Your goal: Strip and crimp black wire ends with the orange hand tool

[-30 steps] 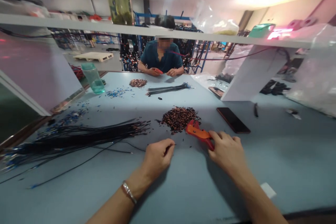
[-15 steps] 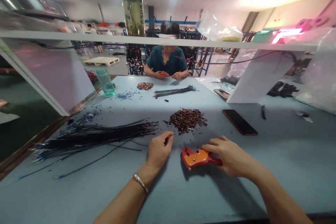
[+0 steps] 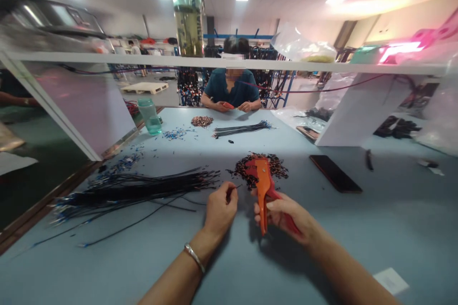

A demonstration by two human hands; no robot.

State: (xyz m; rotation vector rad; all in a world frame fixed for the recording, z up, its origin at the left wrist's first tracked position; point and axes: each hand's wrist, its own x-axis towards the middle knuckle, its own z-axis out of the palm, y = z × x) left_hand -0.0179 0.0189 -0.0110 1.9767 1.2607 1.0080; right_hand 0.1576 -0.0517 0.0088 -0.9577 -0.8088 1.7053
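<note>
My left hand [image 3: 222, 205], with a silver bracelet at the wrist, is pinched around a thin dark piece whose tip shows past the fingers; it looks like a wire end. My right hand [image 3: 286, 214] is wrapped round the handles of an orange and red hand tool [image 3: 264, 178], held with its head pointing away from me. The tool's head overlaps a pile of small dark and copper pieces [image 3: 279, 164]. Left of my left hand lies a bundle of black wires [image 3: 136, 189] with blue and metal ends.
A black phone [image 3: 335, 173] lies at right, a green bottle [image 3: 150, 116] at back left. Across the table [image 3: 229, 267] a person [image 3: 231, 86] holds a red tool. A shelf [image 3: 286, 64] spans above. Another wire bundle [image 3: 243, 128] lies farther back.
My right hand has lifted the orange tool, turned its head upward in the view and wrapped round its handles. My left hand keeps its pinch. The view has shifted slightly.
</note>
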